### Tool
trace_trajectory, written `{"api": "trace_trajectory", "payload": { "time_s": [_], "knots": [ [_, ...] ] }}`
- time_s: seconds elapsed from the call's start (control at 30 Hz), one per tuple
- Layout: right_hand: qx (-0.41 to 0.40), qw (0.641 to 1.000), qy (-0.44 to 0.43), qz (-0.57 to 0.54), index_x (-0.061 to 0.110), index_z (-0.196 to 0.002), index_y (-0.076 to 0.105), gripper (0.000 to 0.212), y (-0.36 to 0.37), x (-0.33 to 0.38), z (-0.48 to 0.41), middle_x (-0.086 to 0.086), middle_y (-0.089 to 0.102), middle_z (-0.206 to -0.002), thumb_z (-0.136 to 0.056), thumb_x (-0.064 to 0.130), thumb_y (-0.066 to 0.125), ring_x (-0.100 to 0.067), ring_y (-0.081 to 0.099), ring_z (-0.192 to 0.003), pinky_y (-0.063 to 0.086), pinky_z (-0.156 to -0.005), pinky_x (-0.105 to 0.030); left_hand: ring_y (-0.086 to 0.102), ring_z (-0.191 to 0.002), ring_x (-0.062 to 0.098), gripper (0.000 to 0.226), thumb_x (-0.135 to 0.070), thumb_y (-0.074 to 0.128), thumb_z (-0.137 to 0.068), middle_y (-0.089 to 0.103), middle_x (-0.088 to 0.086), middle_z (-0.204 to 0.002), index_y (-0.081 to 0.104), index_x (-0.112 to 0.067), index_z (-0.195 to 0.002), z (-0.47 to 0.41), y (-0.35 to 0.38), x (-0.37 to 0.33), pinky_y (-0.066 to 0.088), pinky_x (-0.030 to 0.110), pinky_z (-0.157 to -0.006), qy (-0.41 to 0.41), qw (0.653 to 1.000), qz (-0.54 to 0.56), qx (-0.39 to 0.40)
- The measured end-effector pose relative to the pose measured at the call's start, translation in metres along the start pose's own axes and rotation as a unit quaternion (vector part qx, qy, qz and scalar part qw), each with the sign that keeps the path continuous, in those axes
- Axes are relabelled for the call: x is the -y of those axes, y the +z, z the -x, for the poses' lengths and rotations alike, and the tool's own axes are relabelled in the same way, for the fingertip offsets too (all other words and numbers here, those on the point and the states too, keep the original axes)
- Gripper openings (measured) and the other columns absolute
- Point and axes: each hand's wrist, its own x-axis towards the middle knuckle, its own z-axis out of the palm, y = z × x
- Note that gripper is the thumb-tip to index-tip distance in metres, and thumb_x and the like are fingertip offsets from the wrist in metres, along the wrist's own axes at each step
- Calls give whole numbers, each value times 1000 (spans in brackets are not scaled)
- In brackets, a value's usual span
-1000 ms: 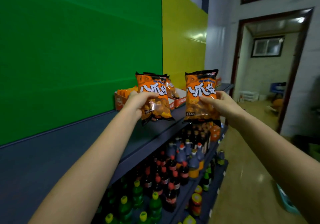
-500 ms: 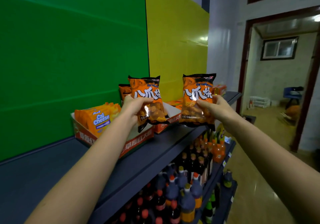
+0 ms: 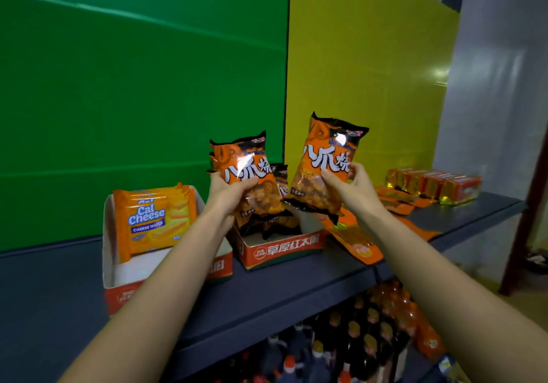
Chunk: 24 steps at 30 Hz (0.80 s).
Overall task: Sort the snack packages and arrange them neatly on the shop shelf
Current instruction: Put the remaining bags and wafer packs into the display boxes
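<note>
A dark shelf [image 3: 281, 287] runs across the view from eight o'clock to three o'clock, backed by a green panel [image 3: 133, 86] and, at one o'clock of it, a yellow panel [image 3: 370, 71]. At nine o'clock of the view's centre stands an open carton [image 3: 107, 249] on the shelf, with Cal Cheese wafer packs [image 3: 151, 222] upright inside, leaning against its back wall.

Just at three o'clock of that carton, the left hand [image 3: 228, 194] grips an orange snack bag [image 3: 246, 169] by its lower half, thumb across the front and fingers curled behind. This bag is upright over a second carton [image 3: 284, 249], red-fronted with white lettering. More bags of the same kind [image 3: 280, 181] stand in that carton behind it; whether the held bag touches them cannot be told.

At three o'clock of the left bag, close but apart from it, the right hand [image 3: 355, 187] holds a second orange bag [image 3: 326, 163]. The thumb presses on the front and the fingers wrap round the right edge. This bag is clear of the shelf, above the red carton's right end, its top tipped toward one o'clock.

At five o'clock of the right hand, flat orange packets [image 3: 355, 240] lie loose on the shelf. At three o'clock, near the shelf's far end, sits a row of red-and-yellow packs [image 3: 436, 184]. Bottles [image 3: 355, 338] crowd the tier below, at six o'clock.
</note>
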Motion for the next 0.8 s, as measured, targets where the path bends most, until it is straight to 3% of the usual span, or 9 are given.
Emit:
{"api": "trace_trajectory", "payload": {
  "time_s": [0.13, 0.23, 0.3, 0.37, 0.47, 0.6, 0.7, 0.8],
  "knots": [
    [39, 999, -2, -26, 12, -148, 18, 79, -5, -13, -25, -11, 29, -152, -86, 28, 64, -25, 35, -136, 39, -102, -34, 62, -95, 23, 68, -5, 70, -79, 56, 15, -127, 31, -6, -135, -10, 14, 17, 52, 33, -75, 16, 999, -39, -21],
    [74, 997, -6, -36, 12, -148, 15, 77, -5, -21, -36, -11, 28, -153, -88, 24, 61, -23, 34, -138, 39, -94, -26, 57, -97, 23, 78, -6, 69, -80, 50, 14, -130, 21, -8, -141, -13, 15, 30, 49, 35, -80, 7, 995, -92, -35],
    [95, 994, -2, -57, 12, -149, 13, 80, 0, -25, -43, -11, 25, -154, -87, 24, 62, -24, 32, -139, 40, -96, -28, 57, -99, 24, 80, -6, 69, -81, 50, 12, -129, 18, -8, -142, -14, 11, 37, 49, 36, -82, -6, 992, -119, -39],
    [124, 990, 13, -72, 12, -150, 10, 85, 6, -29, -49, -12, 23, -155, -86, 25, 63, -21, 32, -138, 39, -103, -36, 56, -104, 24, 79, -8, 70, -80, 49, 14, -132, 19, -6, -140, -17, 6, 41, 49, 36, -86, -6, 985, -169, -40],
    [187, 979, 13, -79, 11, -148, 16, 74, 17, -35, -48, -9, 30, -152, -88, 17, 60, -12, 40, -125, 42, -94, -29, 53, -118, 28, 74, -9, 73, -77, 50, 14, -133, 26, -3, -134, -19, 4, 42, 46, 40, -99, 15, 954, -296, -35],
    [243, 970, 14, -21, 12, -150, 10, 84, 21, -48, -55, -10, 23, -155, -85, 24, 63, -25, 33, -138, 39, -99, -29, 56, -116, 28, 78, -16, 81, -70, 55, 13, -128, 33, -4, -130, -23, -5, 39, 48, 42, -99, 33, 921, -385, -48],
    [279, 958, 9, 68, 17, -151, 6, 91, 16, -57, -63, -11, 16, -157, -82, 32, 65, -31, 29, -140, 36, -109, -46, 57, -115, 27, 87, -15, 81, -69, 56, 12, -129, 28, -7, -137, -25, -12, 41, 49, 43, -98, 30, 920, -389, -44],
    [302, 944, -9, 132, 16, -150, 9, 88, 14, -61, -66, -10, 24, -155, -83, 31, 64, -28, 32, -139, 36, -108, -42, 58, -113, 27, 88, -17, 82, -67, 58, 11, -126, 29, -8, -137, -27, -13, 42, 49, 45, -97, 37, 910, -409, -48]
  ]
}}
